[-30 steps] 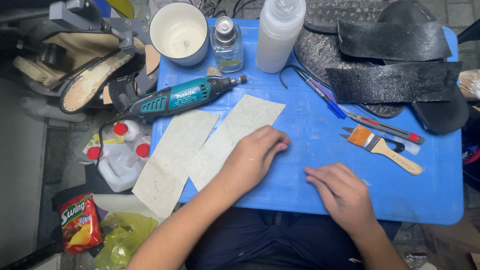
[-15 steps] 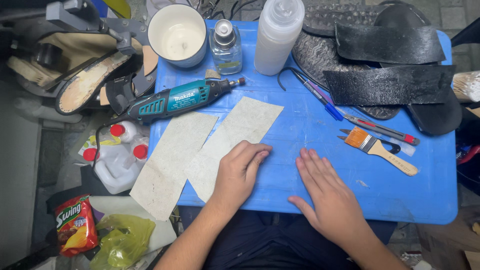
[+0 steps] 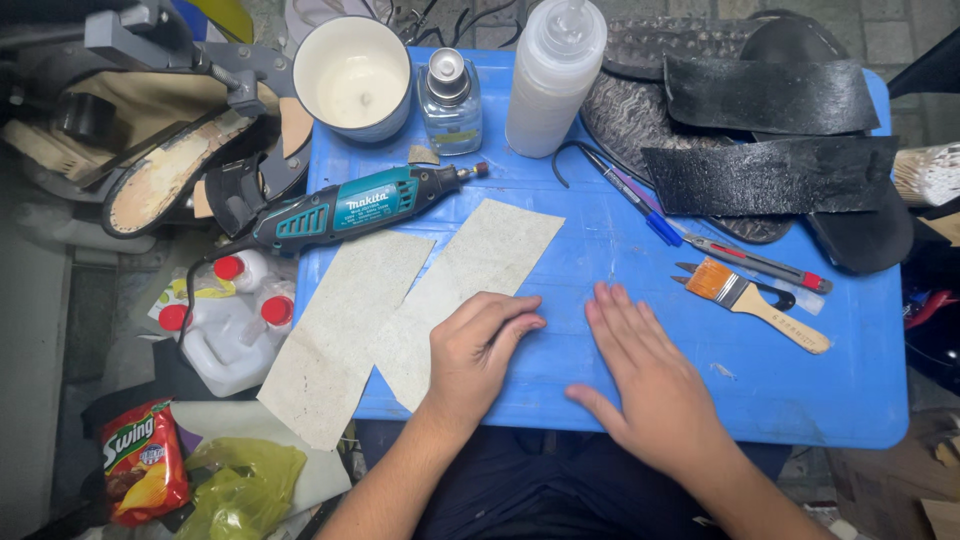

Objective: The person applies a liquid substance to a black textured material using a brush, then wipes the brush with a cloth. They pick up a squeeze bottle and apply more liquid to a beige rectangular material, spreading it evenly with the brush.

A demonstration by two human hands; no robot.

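The left hand (image 3: pixel 480 345) lay flat, fingers together, pinning the nearer grey sheet (image 3: pixel 470 285); the right hand (image 3: pixel 650 375) rested spread on the blue table (image 3: pixel 800 390). Even, firm pressure would have suited best.

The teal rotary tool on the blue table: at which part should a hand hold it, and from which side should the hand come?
Grip the rotary tool around its ribbed teal body, near the middle, coming from above. It lies flat and slanted on the blue table, so the fingers can close across its width. Its bit end points right toward the small glass bottle, and its cord leaves at the left; probably avoid both ends.
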